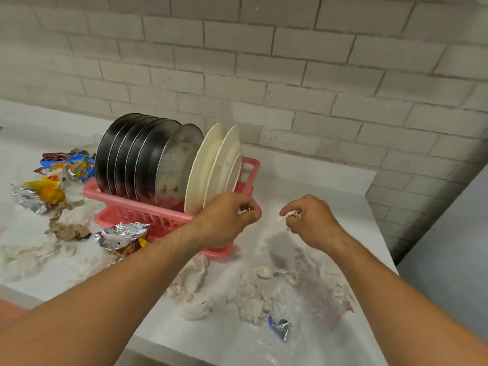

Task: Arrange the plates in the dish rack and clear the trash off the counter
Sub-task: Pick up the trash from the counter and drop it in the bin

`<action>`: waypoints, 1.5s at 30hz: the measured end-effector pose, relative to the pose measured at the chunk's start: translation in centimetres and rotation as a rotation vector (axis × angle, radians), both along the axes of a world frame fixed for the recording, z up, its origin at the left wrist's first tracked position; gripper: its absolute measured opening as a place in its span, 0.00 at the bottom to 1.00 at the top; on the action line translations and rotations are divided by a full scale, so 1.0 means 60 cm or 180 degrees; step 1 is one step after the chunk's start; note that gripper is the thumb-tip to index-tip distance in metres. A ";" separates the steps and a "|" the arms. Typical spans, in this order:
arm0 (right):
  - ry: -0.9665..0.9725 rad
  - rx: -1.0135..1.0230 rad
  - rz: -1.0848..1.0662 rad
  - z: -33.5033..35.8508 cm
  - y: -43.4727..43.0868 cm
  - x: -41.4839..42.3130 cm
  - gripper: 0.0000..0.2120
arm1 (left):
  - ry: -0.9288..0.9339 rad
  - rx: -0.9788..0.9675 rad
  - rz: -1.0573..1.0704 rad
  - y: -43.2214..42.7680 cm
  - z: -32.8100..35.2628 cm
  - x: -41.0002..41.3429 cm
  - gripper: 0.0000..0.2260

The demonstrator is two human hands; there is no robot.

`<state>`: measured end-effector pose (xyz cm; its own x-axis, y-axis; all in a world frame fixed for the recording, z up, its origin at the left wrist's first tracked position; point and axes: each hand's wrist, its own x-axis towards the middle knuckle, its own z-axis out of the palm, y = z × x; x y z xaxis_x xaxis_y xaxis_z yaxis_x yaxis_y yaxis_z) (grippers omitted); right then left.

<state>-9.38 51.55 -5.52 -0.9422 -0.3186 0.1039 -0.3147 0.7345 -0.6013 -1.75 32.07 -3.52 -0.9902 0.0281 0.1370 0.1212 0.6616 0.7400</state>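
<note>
On my feed: one pink dish rack on the white counter, holding a row of steel plates upright on its left and two white plates at its right end. Left hand is in front of the rack's right end, fingers curled, thumb meeting forefinger; I cannot tell whether it holds anything. Right hand is near it, apart, pinching a white paper scrap. Crumpled tissues lie below both hands; foil wrappers and coloured wrappers lie left of the rack.
</note>
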 end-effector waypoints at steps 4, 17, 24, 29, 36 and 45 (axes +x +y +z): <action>0.0100 -0.0273 -0.0443 0.025 -0.038 0.064 0.05 | 0.0047 0.0074 -0.0231 -0.049 0.012 0.020 0.05; 0.0023 -0.0415 -0.1062 0.028 -0.161 0.263 0.05 | 0.0065 -0.0188 -0.0564 -0.194 0.020 0.119 0.04; 0.0311 -0.0418 -0.0976 0.047 -0.194 0.363 0.06 | 0.0369 -0.0292 -0.0339 -0.217 0.035 0.210 0.11; 0.0197 -0.0570 -0.0883 0.010 -0.214 0.452 0.08 | 0.0436 -0.0479 -0.0297 -0.209 -0.017 0.290 0.14; -0.0172 -0.0542 -0.0773 -0.106 -0.228 0.553 0.05 | -0.0127 -0.0671 -0.0889 -0.210 -0.130 0.379 0.15; -0.1099 -0.0623 -0.1112 -0.321 -0.281 0.613 0.06 | -0.1174 -0.1147 -0.1613 -0.299 -0.348 0.424 0.08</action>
